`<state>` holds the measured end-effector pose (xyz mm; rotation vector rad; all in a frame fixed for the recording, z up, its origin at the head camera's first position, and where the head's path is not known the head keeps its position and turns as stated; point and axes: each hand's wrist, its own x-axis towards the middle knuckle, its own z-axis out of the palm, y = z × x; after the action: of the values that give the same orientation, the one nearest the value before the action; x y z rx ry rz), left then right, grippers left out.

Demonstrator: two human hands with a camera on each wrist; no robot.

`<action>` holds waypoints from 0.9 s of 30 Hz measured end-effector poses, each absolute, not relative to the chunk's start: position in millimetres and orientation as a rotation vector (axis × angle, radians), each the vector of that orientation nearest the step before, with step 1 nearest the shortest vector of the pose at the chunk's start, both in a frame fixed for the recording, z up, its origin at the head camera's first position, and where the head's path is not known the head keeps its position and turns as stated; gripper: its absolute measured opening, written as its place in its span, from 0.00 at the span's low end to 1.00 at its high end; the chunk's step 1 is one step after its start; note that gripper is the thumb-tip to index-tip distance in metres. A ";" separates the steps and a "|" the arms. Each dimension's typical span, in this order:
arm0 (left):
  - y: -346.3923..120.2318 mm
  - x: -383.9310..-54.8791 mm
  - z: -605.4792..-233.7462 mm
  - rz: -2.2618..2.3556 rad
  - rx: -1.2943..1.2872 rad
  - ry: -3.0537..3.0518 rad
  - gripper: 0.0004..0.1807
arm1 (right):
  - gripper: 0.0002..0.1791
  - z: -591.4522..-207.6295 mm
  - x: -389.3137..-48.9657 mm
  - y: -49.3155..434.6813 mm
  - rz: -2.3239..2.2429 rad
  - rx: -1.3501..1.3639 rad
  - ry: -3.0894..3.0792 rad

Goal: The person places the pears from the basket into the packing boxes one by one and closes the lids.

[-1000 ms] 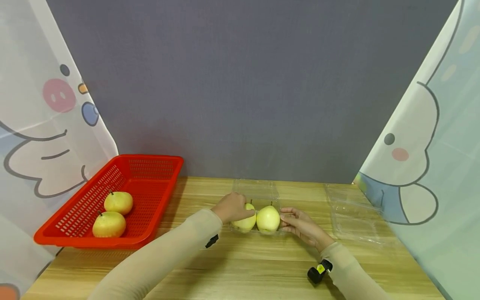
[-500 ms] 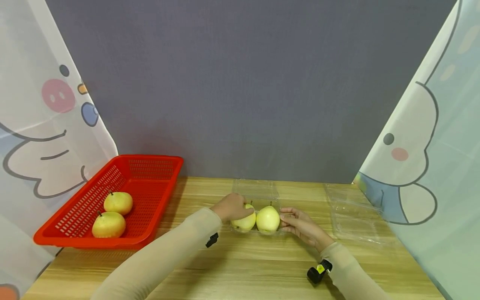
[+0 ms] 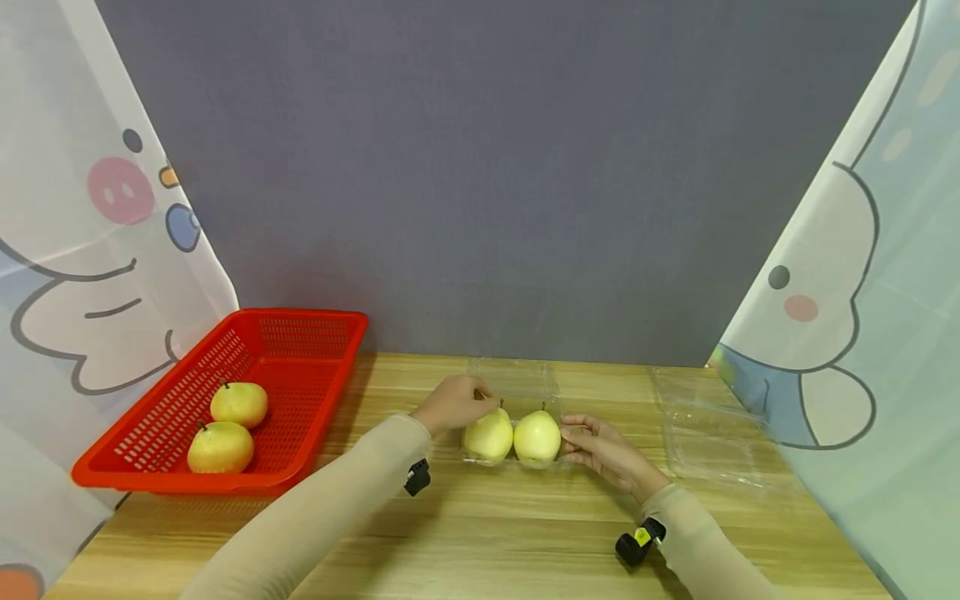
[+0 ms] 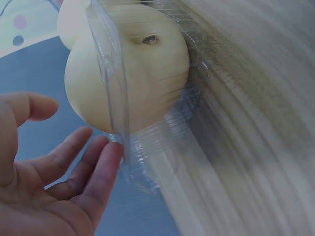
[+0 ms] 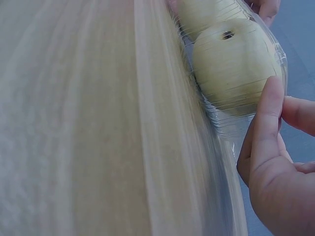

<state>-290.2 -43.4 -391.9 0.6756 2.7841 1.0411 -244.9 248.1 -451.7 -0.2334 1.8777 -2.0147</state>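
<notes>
Two pale yellow pears, the left one (image 3: 488, 437) and the right one (image 3: 537, 437), sit side by side in a clear plastic clamshell box (image 3: 513, 379) whose lid lies folded back. My left hand (image 3: 453, 402) is at the box's left end, thumb and fingers apart. In the left wrist view, this hand (image 4: 64, 172) has its fingertips close to the box wall beside the left pear (image 4: 152, 83); the pear is not gripped. At the opposite end, my right hand (image 3: 607, 454) pinches the box rim. The right wrist view has that hand's thumb and fingers (image 5: 268, 128) at the wall.
A red perforated basket (image 3: 330, 400) stands on the left, with two more pears (image 3: 238, 405) inside. Another clear plastic box (image 3: 708, 442) lies on the wooden table (image 3: 510, 533) at the right. Behind rises a grey panel (image 3: 510, 183); printed curtains flank both sides.
My left hand has let go of the left pear and moved slightly back and to the left, uncovering it. The right hand stays at the box's right end.
</notes>
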 end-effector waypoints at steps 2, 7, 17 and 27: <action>-46.0 -291.7 -393.2 1.134 0.643 2.758 0.21 | 0.29 -451.5 -245.0 247.7 -2.016 -0.231 1.882; -51.7 -294.9 -395.9 1.372 0.534 2.677 0.17 | 0.29 -450.7 -244.6 246.3 -2.017 -0.219 1.885; -62.0 -312.2 -408.8 1.541 0.314 2.638 0.18 | 0.29 -450.8 -245.2 246.9 -2.016 -0.226 1.893; -65.5 -317.8 -418.3 1.733 0.132 2.411 0.23 | 0.28 -450.7 -244.0 246.0 -2.020 -0.239 1.891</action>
<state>-317.8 -65.5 -418.3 0.1325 2.4106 1.7333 -244.0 246.0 -450.7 -0.2395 1.8913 -2.0200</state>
